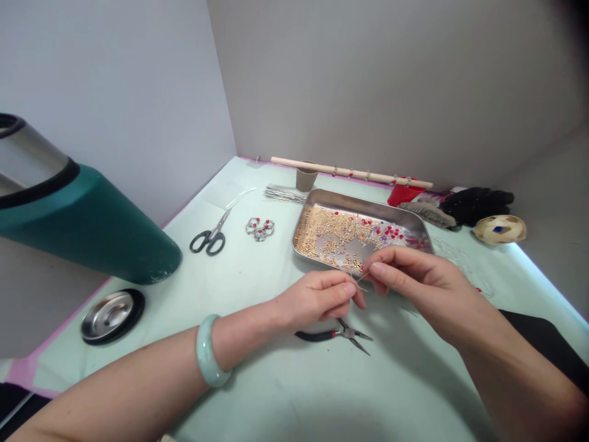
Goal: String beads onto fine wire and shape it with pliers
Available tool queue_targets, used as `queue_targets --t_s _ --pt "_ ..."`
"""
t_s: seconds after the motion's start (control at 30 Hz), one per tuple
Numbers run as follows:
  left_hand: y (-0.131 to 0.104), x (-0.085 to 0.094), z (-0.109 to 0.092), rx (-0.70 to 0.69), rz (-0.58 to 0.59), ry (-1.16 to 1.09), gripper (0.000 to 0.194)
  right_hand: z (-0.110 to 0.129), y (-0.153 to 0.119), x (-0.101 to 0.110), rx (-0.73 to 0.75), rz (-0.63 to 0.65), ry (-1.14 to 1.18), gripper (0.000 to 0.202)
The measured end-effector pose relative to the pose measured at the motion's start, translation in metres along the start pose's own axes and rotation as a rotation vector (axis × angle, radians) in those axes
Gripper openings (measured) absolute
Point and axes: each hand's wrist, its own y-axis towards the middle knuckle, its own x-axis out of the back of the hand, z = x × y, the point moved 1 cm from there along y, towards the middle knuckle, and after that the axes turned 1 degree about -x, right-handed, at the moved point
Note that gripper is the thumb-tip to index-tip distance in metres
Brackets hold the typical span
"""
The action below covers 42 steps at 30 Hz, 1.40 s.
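A thin metal wire (363,276) spans the short gap between my two hands, near the front edge of a metal tray (304,255). My left hand (322,296), with a pale green bangle on its wrist, pinches the wire between thumb and forefinger. From the right, my right hand (409,276) pinches the same wire with thumb and fingertips. Gold, red and clear beads (329,227) lie spread inside the tray. Pliers (347,333) rest on the table just below my left hand, jaws apart, their handles partly hidden.
Scissors (214,236) and a beaded wire piece (260,228) lie left of the tray. A large green bottle (101,224) and a round lid (110,316) are farther left. Behind the tray are wires (284,194), a beige cup (305,179), a wooden stick (322,167) and a red cup (405,192).
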Motion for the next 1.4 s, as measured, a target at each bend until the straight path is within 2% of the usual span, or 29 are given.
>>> queue_targets --t_s 0.17,0.53,0.83,0.97,1.13,1.2,1.27,1.33,1.4 --pt "0.000 0.000 0.000 -0.003 0.019 -0.024 0.029 -0.001 0.000 0.000 -0.006 -0.010 0.020 0.027" --pt "0.002 0.000 -0.001 0.049 -0.059 -0.019 0.020 0.005 -0.001 -0.001 -0.011 -0.029 -0.050 0.029" --pt "0.001 0.002 0.004 -0.068 0.048 -0.080 0.022 -0.006 0.002 -0.002 -0.014 -0.057 0.167 0.017" --pt "-0.001 0.001 0.002 -0.106 0.062 -0.075 0.022 -0.008 0.004 -0.004 -0.066 0.016 0.343 0.015" --pt "-0.002 0.001 -0.001 -0.182 0.022 -0.064 0.023 -0.013 0.007 -0.016 -0.200 0.216 0.612 0.015" --pt "-0.001 0.001 -0.002 -0.204 -0.003 -0.070 0.023 -0.013 0.007 -0.021 -0.155 0.180 0.562 0.016" --pt "0.000 0.002 -0.002 -0.192 -0.027 -0.091 0.023 -0.010 0.005 -0.024 -0.025 0.046 0.356 0.013" --pt "0.000 0.002 -0.002 -0.171 -0.047 -0.122 0.024 -0.005 0.002 -0.026 0.198 -0.113 0.052 0.009" --pt "0.001 0.003 -0.001 -0.158 -0.064 -0.144 0.024 -0.001 -0.001 -0.027 0.432 -0.219 -0.216 0.011"
